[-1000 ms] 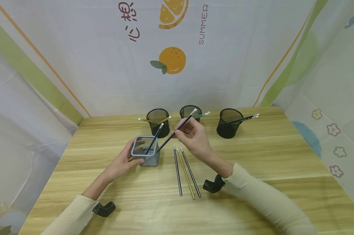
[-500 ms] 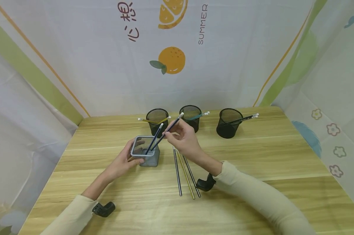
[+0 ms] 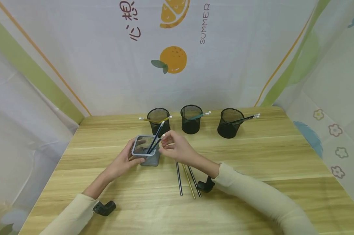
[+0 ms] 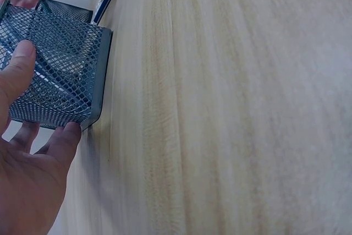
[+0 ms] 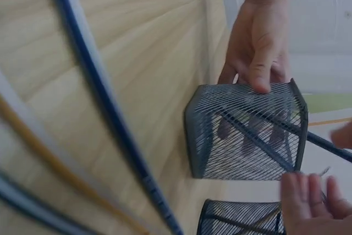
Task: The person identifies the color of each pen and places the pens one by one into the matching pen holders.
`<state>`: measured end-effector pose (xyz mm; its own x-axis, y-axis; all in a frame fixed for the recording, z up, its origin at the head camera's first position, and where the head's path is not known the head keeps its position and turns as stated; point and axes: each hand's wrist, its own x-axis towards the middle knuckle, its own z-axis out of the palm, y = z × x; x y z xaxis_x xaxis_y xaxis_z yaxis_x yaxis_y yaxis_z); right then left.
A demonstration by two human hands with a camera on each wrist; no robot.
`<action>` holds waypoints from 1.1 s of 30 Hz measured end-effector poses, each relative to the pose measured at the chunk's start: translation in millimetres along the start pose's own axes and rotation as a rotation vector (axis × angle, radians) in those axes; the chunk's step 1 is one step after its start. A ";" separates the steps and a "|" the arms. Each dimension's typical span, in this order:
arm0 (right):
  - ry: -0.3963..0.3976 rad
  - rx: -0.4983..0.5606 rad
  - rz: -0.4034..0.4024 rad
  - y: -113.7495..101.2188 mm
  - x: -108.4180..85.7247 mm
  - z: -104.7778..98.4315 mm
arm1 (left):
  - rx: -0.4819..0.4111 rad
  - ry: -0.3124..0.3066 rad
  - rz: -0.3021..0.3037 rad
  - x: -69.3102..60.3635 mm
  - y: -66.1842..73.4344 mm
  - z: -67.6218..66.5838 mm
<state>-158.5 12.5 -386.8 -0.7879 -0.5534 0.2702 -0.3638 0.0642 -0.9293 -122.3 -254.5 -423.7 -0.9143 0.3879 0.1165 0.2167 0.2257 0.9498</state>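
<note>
My left hand (image 3: 126, 157) grips a square grey mesh pencil holder (image 3: 143, 154) by its side, thumb toward me, and keeps it tilted. Two dark blue pencils lean inside it; one blue pencil (image 3: 159, 128) shows its white eraser above the rim. Beside the rim, my right hand (image 3: 179, 148) has its thumb and fingers apart, close to the second pencil's eraser end. In the right wrist view both pencils show through the mesh holder (image 5: 247, 130), and the right fingers (image 5: 300, 196) are spread. On the wood lie two dark pencils (image 3: 179, 179) and a yellow pencil (image 3: 189, 182), partly under the right hand.
Along the back stand three round black mesh cups: a left cup (image 3: 159, 115) with yellow pencils, a middle cup (image 3: 191, 125) with teal ones, a right cup (image 3: 228, 129) with black ones. A printed curtain (image 3: 235, 65) hangs behind the wooden table (image 3: 268, 195).
My right hand has moved left and down with a blue pencil, which has slid into the square holder. Its fingers have since parted from the pencil. The left hand has stayed put.
</note>
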 end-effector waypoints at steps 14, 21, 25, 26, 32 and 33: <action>0.003 -0.173 0.190 15.1 -19.7 -37.6 | 0.026 0.008 -0.021 0.4 1.5 0.9; -0.008 -0.280 0.283 22.2 -23.6 -49.9 | 0.011 0.003 -0.021 0.8 1.1 1.1; -0.039 -0.382 0.320 29.0 -23.3 -55.4 | 0.008 -0.001 -0.020 0.9 1.1 1.0; -0.047 -0.404 0.329 30.6 -23.2 -56.6 | 0.010 -0.001 -0.018 0.8 1.2 0.9; -0.088 -0.463 0.365 34.0 -23.5 -60.2 | 0.011 -0.004 -0.017 1.1 0.7 0.6; -0.094 -0.462 0.371 33.9 -23.5 -60.2 | 0.011 -0.004 -0.018 1.2 0.4 0.6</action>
<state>-182.3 77.7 -409.4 -0.8640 -0.4947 -0.0942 -0.2677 0.6097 -0.7461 -123.1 -253.4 -423.3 -0.9168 0.3872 0.0980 0.2038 0.2426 0.9485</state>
